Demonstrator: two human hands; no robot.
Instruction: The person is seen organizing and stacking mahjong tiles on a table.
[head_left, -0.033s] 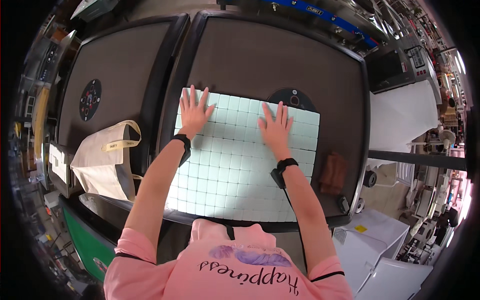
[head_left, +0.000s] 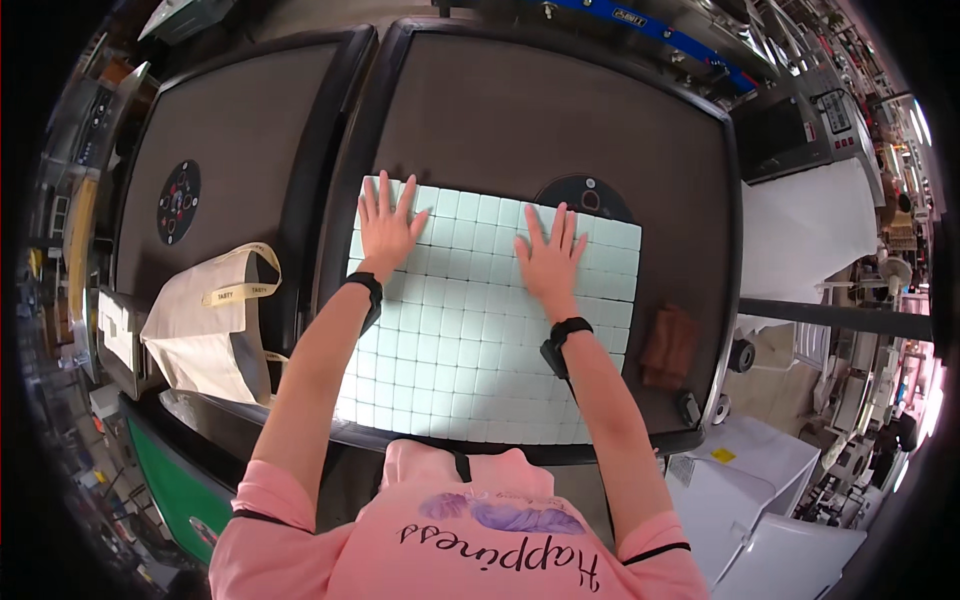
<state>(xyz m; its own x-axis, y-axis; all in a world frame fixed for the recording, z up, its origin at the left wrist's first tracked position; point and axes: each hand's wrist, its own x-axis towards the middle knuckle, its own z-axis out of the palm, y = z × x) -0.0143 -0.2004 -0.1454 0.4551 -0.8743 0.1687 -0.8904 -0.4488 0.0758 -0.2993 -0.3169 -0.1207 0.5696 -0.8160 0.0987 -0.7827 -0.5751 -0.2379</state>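
Observation:
A large block of pale green mahjong tiles (head_left: 460, 330) lies in close, even rows on the brown top of a black-rimmed mahjong table (head_left: 550, 110). Over its far left corner my left hand (head_left: 388, 232) rests palm down, fingers spread. My right hand (head_left: 549, 262) lies flat on the tiles at the far right part of the block, its fingers also stretched out. Neither hand grips anything. Each wrist wears a black band. Past my right fingertips is a round dark control panel (head_left: 598, 200), partly covered by the tiles.
A folded brown cloth-like item (head_left: 667, 347) lies right of the tiles, near a small black object (head_left: 688, 408). To the left, a beige tote bag (head_left: 205, 325) stands by a second mahjong table (head_left: 250, 130). White cabinets (head_left: 745, 480) stand at the lower right.

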